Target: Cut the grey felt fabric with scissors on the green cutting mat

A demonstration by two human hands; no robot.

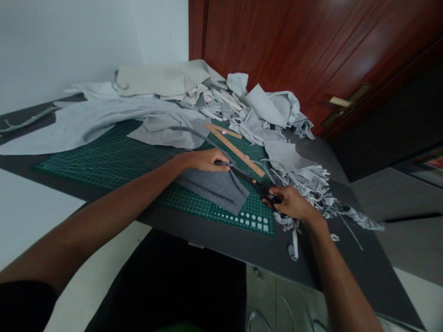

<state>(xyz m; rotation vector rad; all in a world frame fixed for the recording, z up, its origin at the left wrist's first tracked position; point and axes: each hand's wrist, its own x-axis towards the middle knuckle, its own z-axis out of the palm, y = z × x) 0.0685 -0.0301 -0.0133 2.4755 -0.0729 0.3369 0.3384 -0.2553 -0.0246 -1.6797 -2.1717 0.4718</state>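
Forearms (114, 216), right hand (288, 200) curled round scissors (254, 181), long axis slanting, blades (244, 174) leftward, left hand (208, 160) pinching grey fabric (209, 186)

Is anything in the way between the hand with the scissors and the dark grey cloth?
Nothing visible blocks it: the scissors in the right hand point straight to the dark grey cloth. The left hand is at the cloth too. The wooden ruler lies off beyond them.
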